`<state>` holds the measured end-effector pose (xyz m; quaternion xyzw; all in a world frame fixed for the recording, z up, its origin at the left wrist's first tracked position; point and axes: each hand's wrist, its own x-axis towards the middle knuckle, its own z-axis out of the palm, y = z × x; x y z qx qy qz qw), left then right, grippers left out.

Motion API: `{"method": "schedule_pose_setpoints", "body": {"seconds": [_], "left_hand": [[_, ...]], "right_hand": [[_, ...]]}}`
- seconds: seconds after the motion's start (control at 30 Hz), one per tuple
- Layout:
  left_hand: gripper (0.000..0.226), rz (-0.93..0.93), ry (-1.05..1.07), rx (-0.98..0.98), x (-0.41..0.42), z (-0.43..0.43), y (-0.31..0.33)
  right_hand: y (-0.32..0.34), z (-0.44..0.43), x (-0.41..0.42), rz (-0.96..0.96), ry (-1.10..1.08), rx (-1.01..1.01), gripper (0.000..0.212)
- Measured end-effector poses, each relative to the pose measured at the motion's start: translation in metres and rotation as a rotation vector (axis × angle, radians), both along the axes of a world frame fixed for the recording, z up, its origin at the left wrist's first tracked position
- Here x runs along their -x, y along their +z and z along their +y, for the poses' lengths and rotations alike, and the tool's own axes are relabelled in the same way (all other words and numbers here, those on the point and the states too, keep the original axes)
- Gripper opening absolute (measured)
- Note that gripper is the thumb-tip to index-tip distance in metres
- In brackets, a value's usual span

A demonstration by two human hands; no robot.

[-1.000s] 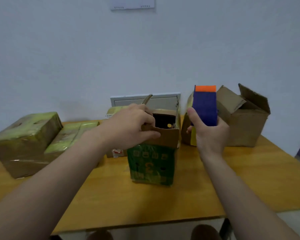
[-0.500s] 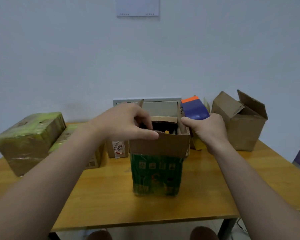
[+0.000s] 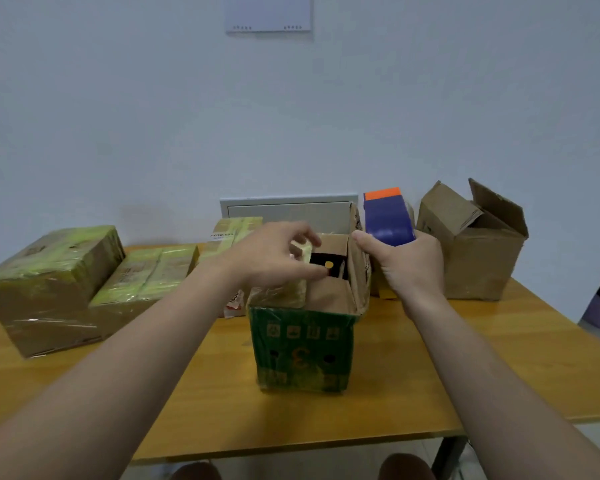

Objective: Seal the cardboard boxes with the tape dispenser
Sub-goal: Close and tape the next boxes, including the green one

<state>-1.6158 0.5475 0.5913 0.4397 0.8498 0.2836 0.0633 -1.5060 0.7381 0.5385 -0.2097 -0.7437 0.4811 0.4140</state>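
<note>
A green printed cardboard box (image 3: 302, 351) stands in the middle of the wooden table (image 3: 430, 375), its brown top flaps partly up and its dark inside showing. My left hand (image 3: 274, 258) hovers over the box's left side, fingers curled loosely above a flap with old tape on it; whether it touches the flap is unclear. My right hand (image 3: 409, 265) grips a blue tape dispenser (image 3: 387, 220) with an orange top, held just right of the box's upright right flap.
Two boxes wrapped in yellowish tape (image 3: 52, 282) sit at the left, a third (image 3: 232, 233) behind my left hand. An open brown box (image 3: 478, 244) stands at the right rear. A white panel (image 3: 288, 211) leans on the wall.
My left hand has let go of the front flap and lifted slightly over the left flap. The right hand with the dispenser has stayed beside the right flap.
</note>
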Motion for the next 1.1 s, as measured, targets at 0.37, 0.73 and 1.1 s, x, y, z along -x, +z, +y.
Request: {"method": "schedule_pose_setpoints", "body": {"seconds": [0.37, 0.73, 1.1], "left_hand": [[0.072, -0.048, -0.074, -0.079, 0.032, -0.039, -0.048], [0.068, 0.214, -0.022, 0.187, 0.012, -0.016, -0.038], [0.117, 0.124, -0.099, 0.665, -0.005, -0.037, 0.016]], "right_hand": [[0.012, -0.035, 0.025, -0.378, -0.069, -0.390, 0.063], [0.029, -0.027, 0.014, -0.272, 0.058, -0.173, 0.061], [0.071, -0.029, -0.001, 0.108, 0.483, 0.247, 0.042]]}}
